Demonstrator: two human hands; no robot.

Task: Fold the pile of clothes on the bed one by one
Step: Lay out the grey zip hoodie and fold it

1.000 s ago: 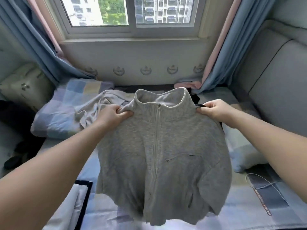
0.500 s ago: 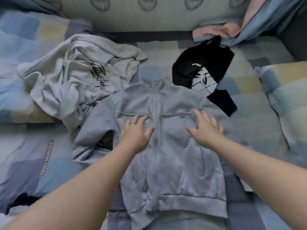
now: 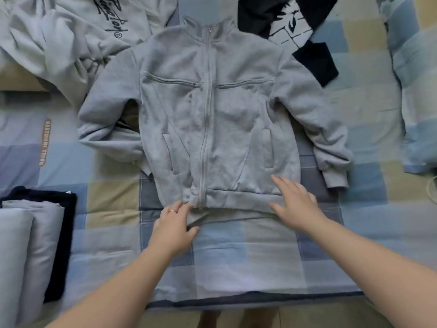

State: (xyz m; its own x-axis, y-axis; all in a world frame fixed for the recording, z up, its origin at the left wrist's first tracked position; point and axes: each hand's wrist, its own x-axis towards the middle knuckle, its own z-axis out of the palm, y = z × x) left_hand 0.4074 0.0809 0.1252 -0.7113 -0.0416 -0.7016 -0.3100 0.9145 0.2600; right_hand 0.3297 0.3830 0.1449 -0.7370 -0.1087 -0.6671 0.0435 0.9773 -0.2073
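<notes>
A grey zip-up jacket (image 3: 212, 110) lies flat and face up on the checked bedspread (image 3: 236, 252), collar away from me, sleeves lying down both sides. My left hand (image 3: 173, 227) is at the hem just left of the zip, thumb and fingers pinching the waistband. My right hand (image 3: 295, 204) rests flat with straight fingers on the hem's right part. At the back left lies a crumpled light-grey hoodie (image 3: 78, 36) with black lettering. A black printed garment (image 3: 290, 27) lies at the back right, partly under the jacket's shoulder.
Folded clothes (image 3: 30, 245), grey over dark navy, are stacked at the left near the bed's front edge. A checked pillow or blanket (image 3: 416, 91) lies along the right side. The bed's front edge (image 3: 236, 304) runs just below my forearms.
One second ago I held the jacket up by its shoulders; it then lay flat on the bed. Since then both hands have slid from the chest down to the hem.
</notes>
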